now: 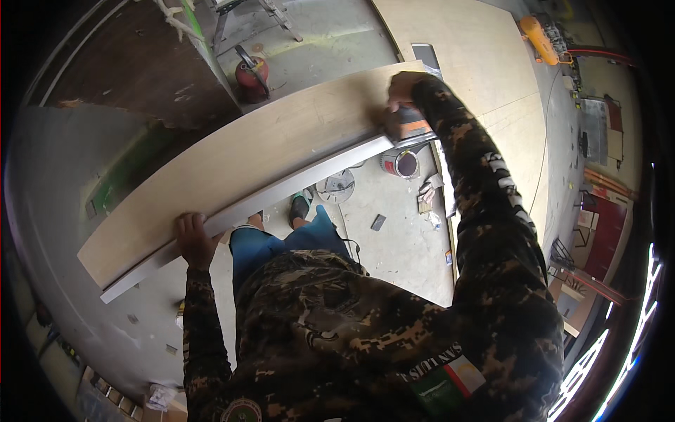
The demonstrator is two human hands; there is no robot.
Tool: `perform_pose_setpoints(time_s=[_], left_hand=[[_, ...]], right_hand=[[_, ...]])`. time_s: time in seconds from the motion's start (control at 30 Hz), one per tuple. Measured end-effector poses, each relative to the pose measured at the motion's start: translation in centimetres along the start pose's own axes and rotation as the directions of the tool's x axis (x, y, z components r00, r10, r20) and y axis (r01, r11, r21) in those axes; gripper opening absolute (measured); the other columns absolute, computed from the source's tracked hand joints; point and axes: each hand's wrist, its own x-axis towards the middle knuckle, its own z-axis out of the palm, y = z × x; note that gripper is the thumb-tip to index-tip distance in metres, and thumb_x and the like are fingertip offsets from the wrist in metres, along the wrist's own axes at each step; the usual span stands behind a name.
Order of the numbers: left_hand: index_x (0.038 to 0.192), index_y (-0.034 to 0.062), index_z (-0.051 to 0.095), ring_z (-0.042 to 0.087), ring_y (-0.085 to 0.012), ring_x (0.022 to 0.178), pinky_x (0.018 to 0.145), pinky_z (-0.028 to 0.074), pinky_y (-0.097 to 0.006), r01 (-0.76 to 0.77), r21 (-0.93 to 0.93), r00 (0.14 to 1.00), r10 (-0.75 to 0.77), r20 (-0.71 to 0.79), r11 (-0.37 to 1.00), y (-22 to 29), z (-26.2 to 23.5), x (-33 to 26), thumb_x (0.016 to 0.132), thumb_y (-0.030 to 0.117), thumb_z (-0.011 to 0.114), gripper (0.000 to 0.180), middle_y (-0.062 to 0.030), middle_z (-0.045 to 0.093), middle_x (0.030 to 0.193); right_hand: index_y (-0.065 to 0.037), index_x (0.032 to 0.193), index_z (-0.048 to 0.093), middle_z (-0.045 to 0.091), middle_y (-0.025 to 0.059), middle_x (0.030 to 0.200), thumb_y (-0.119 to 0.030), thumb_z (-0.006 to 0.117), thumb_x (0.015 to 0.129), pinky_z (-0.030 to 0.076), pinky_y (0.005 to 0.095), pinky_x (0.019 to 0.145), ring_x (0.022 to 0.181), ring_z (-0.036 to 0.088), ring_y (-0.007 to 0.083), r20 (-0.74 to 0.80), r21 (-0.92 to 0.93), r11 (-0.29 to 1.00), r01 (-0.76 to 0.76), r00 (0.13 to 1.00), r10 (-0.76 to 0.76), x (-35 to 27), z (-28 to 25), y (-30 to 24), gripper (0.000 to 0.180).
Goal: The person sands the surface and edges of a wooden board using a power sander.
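A long, pale wooden board (pixel 267 133) with a whitish near edge strip (pixel 302 176) slants across the view, its left end lower and nearer me. My left hand (pixel 195 241) grips the near edge towards the left end, fingers on top of the wood. My right hand (pixel 402 97) is curled over the far right end. Its fingers are blurred, and what they hold is not clear. Right beside it is an orange and black object (pixel 413 126), partly hidden by my hand and sleeve.
A plywood worktop (pixel 506 91) extends at the right, with an orange tool (pixel 538 41) beyond it. On the floor are a red canister (pixel 252 74), an open paint can (pixel 406 163), a round lid (pixel 336 185) and a glove (pixel 427 191). A dark panel (pixel 140 70) stands at left.
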Motion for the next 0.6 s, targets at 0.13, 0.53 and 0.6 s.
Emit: perform_pose_setpoints(time_s=[0.13,0.53,0.6], left_hand=[[0.108,0.0079,0.054,0.054,-0.0355,0.107,0.090,0.048,-0.050,0.000,-0.012,0.999,-0.001,-0.046,1.000,-0.8,1.0,-1.2,0.056,0.031,0.094,0.069,-0.0122,0.056,0.108],[0.107,0.0041,0.055,0.053,-0.0355,0.107,0.090,0.047,-0.047,-0.009,0.033,0.998,0.011,-0.065,0.999,-0.6,0.4,-0.4,0.058,0.042,0.090,0.070,-0.0130,0.056,0.109],[0.111,0.0025,0.055,0.053,-0.0357,0.109,0.091,0.047,-0.047,0.060,0.025,0.998,-0.061,0.026,0.998,-0.7,0.8,-0.4,0.059,0.042,0.090,0.074,-0.0142,0.056,0.112]], right_hand=[[-0.002,0.067,0.072,0.067,0.0106,0.058,-0.023,0.076,0.072,0.051,0.0403,0.060,0.054,0.064,0.0237,-0.014,0.061,0.993,-0.097,0.995,0.098,0.7,-0.1,7.7,0.022],[-0.007,0.106,0.066,0.072,0.0158,0.088,-0.026,0.079,0.065,0.059,0.0402,0.058,0.069,0.072,0.0289,-0.282,0.382,0.923,-0.046,0.946,0.163,-4.6,2.3,0.6,0.047],[-0.007,0.106,0.067,0.073,0.0183,0.092,-0.037,0.080,0.064,0.058,0.0440,0.077,0.086,0.073,0.0315,-0.425,0.309,0.950,0.034,0.899,0.106,-5.9,3.6,-4.7,0.054]])
